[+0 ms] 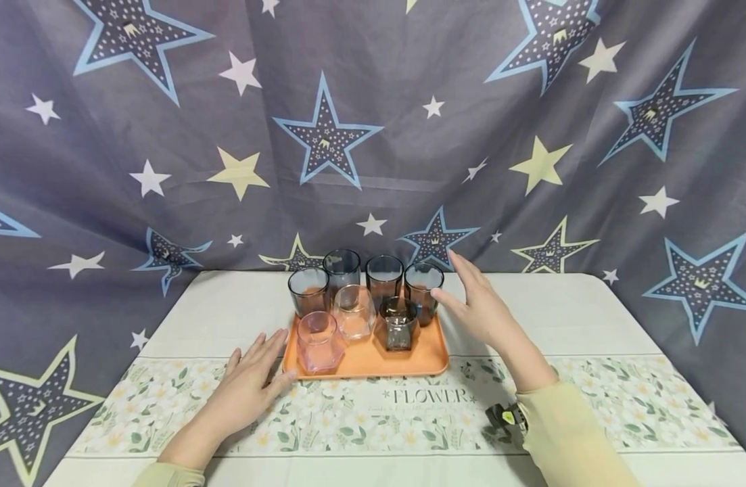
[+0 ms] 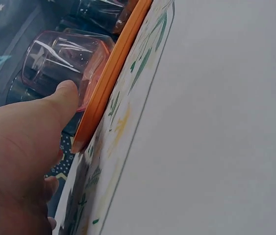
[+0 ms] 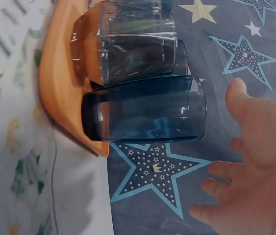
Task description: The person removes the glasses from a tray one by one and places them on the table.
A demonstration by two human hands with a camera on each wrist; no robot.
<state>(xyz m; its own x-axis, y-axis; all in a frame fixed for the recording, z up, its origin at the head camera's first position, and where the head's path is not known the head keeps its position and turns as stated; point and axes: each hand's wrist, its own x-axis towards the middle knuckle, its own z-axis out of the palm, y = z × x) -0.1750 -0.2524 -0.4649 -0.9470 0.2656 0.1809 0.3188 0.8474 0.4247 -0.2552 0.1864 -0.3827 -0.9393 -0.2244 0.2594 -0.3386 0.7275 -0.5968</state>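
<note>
An orange tray [image 1: 373, 367] on the table carries several see-through glasses. Along its front stand a pink glass [image 1: 319, 345] with a faceted base, a colourless glass [image 1: 356, 319] and a dark grey glass [image 1: 400, 330]. Taller smoky blue tumblers stand behind them, one tumbler [image 1: 425, 297] at the right end. My left hand [image 1: 241, 389] is at the tray's left front corner, fingers extended and thumb by the pink glass in the left wrist view. Beside the right tumbler my right hand [image 1: 487, 312] is raised, fingers spread, holding nothing; a gap separates it from the glass in the right wrist view.
A white table [image 1: 549, 314] bears a floral runner [image 1: 616, 406] with the word FLOWER in front of the tray. Behind the table hangs a grey star-patterned curtain [image 1: 397, 81]. A small black device [image 1: 505, 415] sits at my right wrist.
</note>
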